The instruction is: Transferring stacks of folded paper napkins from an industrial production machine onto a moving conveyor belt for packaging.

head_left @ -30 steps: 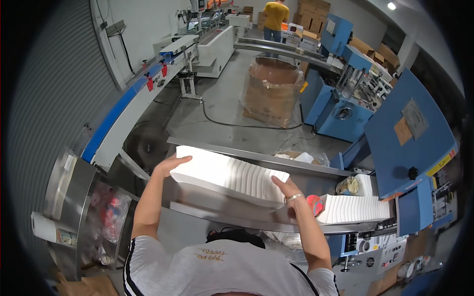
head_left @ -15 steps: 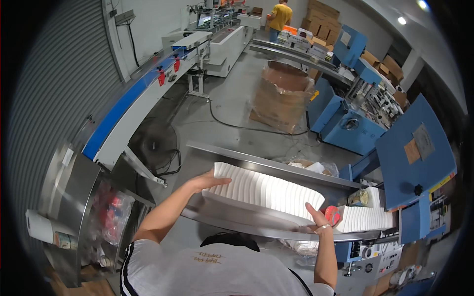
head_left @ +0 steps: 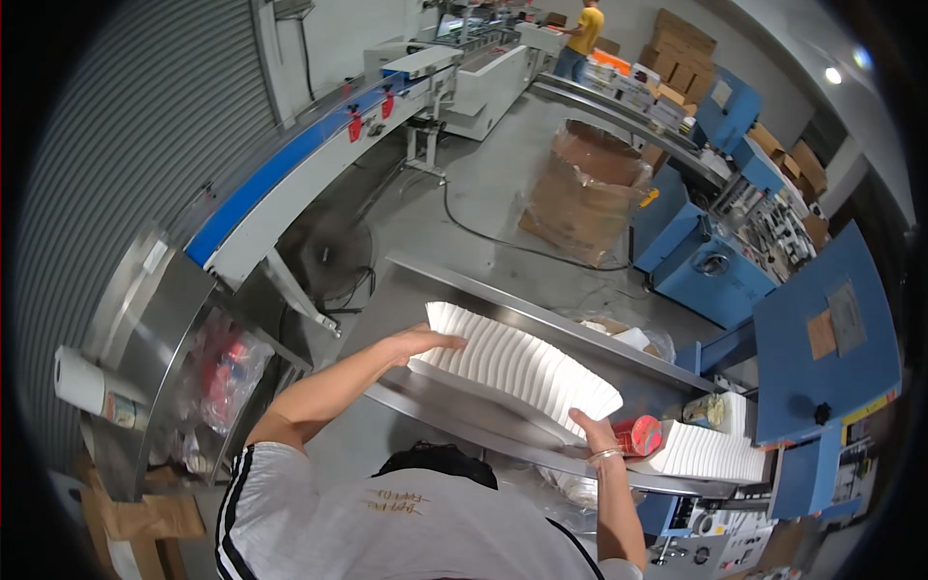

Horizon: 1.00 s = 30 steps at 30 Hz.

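Observation:
A long row of white, layered paper-like bundles (head_left: 517,362) is pressed together between my two hands above the metal trough (head_left: 416,290). My left hand (head_left: 425,343) grips its left end, thumb over the top. At the right end my right hand (head_left: 592,430) closes on it, thumb on top and the other fingers mostly hidden beneath. Just right of that hand is a red round can-like object (head_left: 640,435). Beyond it a second row of the same white bundles (head_left: 706,452) lies in the trough.
A blue conveyor belt (head_left: 280,169) runs along the left, above a metal table (head_left: 159,338). A large open carton (head_left: 570,193) stands on the floor ahead. Blue machines (head_left: 822,329) line the right. A person in yellow (head_left: 585,34) is at the far end.
The held row has swung, its right end shifting left along with my right hand, away from the red object. The row curves more now. The whole view has also turned slightly.

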{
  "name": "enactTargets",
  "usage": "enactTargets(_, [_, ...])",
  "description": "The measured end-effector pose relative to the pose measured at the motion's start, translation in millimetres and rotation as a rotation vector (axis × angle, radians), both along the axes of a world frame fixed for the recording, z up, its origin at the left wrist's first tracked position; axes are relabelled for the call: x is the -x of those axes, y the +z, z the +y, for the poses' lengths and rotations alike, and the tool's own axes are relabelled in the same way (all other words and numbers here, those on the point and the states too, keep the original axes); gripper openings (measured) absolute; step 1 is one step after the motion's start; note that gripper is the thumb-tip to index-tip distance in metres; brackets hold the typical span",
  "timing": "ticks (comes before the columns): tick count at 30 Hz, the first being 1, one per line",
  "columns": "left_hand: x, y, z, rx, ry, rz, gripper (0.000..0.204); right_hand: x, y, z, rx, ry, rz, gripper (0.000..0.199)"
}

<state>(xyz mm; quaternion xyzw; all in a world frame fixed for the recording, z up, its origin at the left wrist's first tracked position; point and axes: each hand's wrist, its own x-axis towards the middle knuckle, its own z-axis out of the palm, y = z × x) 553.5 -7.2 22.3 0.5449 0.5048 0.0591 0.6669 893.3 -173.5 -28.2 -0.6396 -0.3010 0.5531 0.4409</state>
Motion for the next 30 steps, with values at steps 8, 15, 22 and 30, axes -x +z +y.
enactTargets(8, [5.2,14.6,-22.6,-0.044,0.153,-0.117,0.089,-0.9,-6.6,0.0,-0.022,0.000,0.005,0.064])
enactTargets(15, [49.6,-25.0,-19.1,-0.189,0.277,-0.339,0.065,8.3,26.5,29.0,-0.106,0.105,-0.207,0.063])
enactTargets(22, [171.7,15.3,-38.4,-0.315,0.629,-0.429,0.058,104.5,79.3,101.1,-0.280,0.360,-0.165,0.074])
enactTargets(30, [390.2,33.9,-121.7,-0.492,0.998,-0.309,0.066,372.9,111.8,178.8,-0.293,0.678,-0.042,0.073])
